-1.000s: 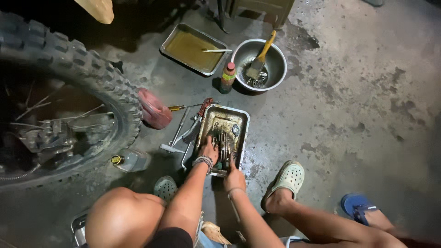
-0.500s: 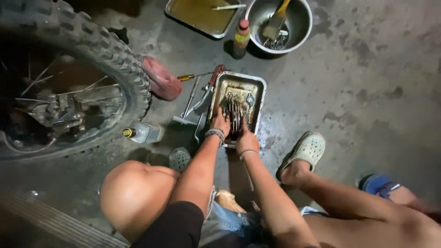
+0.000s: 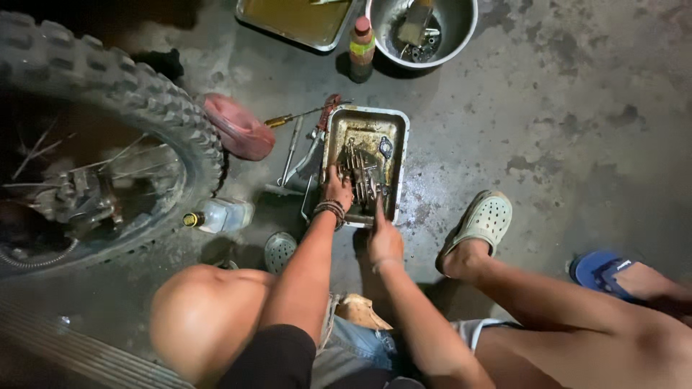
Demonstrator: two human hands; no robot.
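Now both hands have pushed deeper into the oily tray (image 3: 398,155) on the floor: the left hand (image 3: 336,189) rests curled on the metal parts (image 3: 364,173), the right hand (image 3: 385,239) pokes a finger among them. Beyond stand a bottle (image 3: 361,47) and bowl (image 3: 461,36).

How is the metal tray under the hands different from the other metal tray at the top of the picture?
The near tray holds many small metal parts, and both hands, left and right, reach into it; the far tray holds mostly brownish liquid, untouched. The near tray shows whole; the far tray is cut by the picture's edge. Both are rectangular metal on the floor.
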